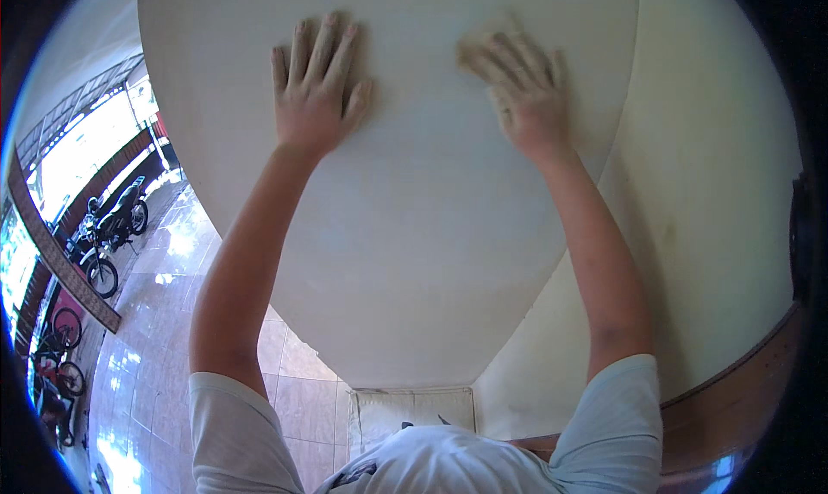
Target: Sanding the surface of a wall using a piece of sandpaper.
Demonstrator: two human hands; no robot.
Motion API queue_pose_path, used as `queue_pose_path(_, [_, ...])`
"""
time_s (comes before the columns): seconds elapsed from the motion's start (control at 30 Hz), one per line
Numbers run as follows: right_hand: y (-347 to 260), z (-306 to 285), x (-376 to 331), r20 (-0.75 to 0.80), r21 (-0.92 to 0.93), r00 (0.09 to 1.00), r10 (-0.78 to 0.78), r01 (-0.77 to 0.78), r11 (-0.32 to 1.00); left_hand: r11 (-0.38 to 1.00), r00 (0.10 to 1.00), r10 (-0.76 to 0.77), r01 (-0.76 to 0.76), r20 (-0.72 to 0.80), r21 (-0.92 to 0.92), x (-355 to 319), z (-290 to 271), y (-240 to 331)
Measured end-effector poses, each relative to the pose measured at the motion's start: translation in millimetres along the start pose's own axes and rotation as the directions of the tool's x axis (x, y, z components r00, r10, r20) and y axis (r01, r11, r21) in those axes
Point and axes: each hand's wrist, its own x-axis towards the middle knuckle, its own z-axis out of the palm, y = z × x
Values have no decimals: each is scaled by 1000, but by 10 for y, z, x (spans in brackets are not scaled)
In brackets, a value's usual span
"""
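Pale wall face (414, 235) filling the centre and top of the frame, bulging in the fisheye, plain and off-white, narrowing to a point low in the middle; both hands flat against its upper part. Left hand (315, 93) at upper centre-left, open, palm down on the wall, fingers spread and pointing up, thumb out toward the middle; holding nothing. Right hand (517, 84) at upper centre-right, also open and pressed to the wall, fingers splayed up and leftward, blurred, so finer detail not readable; nothing gripped there either. Hands level with each other, well apart, a bare stretch of wall between them. Forearms running down from each hand toward the lower edge, ending in short white sleeves (233, 434) at lower left and lower right; white shirt at bottom centre.

Right of the wall face, a second cream wall (716, 175) meeting it at a corner, a shadow along the join; brown wooden band (733, 399) curving along the lower right. Below the wall's point, a pale cushion-like pad (414, 412) on the floor. Glossy tiled floor (155, 321) at lower left, catching bright reflections; dark motorbike (112, 226) parked at far left, bicycles (60, 356) below it near the frame's rim; bright daylight and a roof frame at upper left.
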Motion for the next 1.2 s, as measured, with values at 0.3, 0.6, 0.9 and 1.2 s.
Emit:
queue_pose_path(0.3, [-456, 79, -1052, 138, 63, 986, 96, -106, 992, 997, 983, 7, 7, 182, -77, -878, -5, 470])
queue_pose_path(0.6, [-656, 108, -1761, 181, 25, 871, 457, -469, 883, 992, 959, 53, -20, 277, -121, -1484, 14, 671])
queue_pose_path(0.9, [-1373, 92, -2580, 227, 195, 683, 694, -730, 655, 979, 957, -29, 86, 289, -187, -2108, 2, 860])
queue_pose_path(1.2, [-2244, -255, -2577, 689, 325, 668, 282, -633, 703, 929, 824, -242, 350, 513, -124, -3221, -172, 1400])
